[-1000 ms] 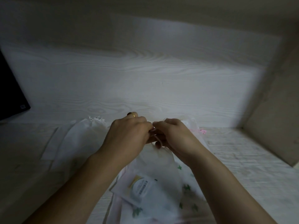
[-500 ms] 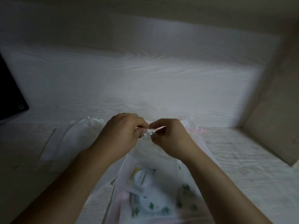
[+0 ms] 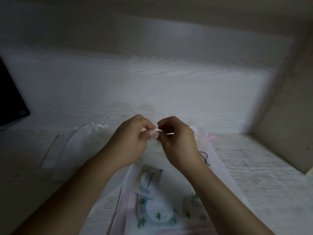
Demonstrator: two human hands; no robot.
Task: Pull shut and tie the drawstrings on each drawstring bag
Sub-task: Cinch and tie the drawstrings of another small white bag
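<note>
A: Head view, setting?
B: Dim alcove. Pale wood-grain back wall, beige side wall on the right, whitish wood-grain table. Dark screen at the left edge.

A: Bags?
B: Sheer bag at centre, lying on the table under the wrists, neck up at the fingers. Through it shows a printed packet. Below lies something with green cactus print, too blurred to tell what. White bag left of the hands, frilled top, contents not visible. Another sheer bag behind the right hand, pink cord beside it. Black cord by the right wrist.

A: Hands?
B: Left hand and right hand nearly touching, fingers curled. Both pinch the white drawstring at the centre bag's neck.
</note>
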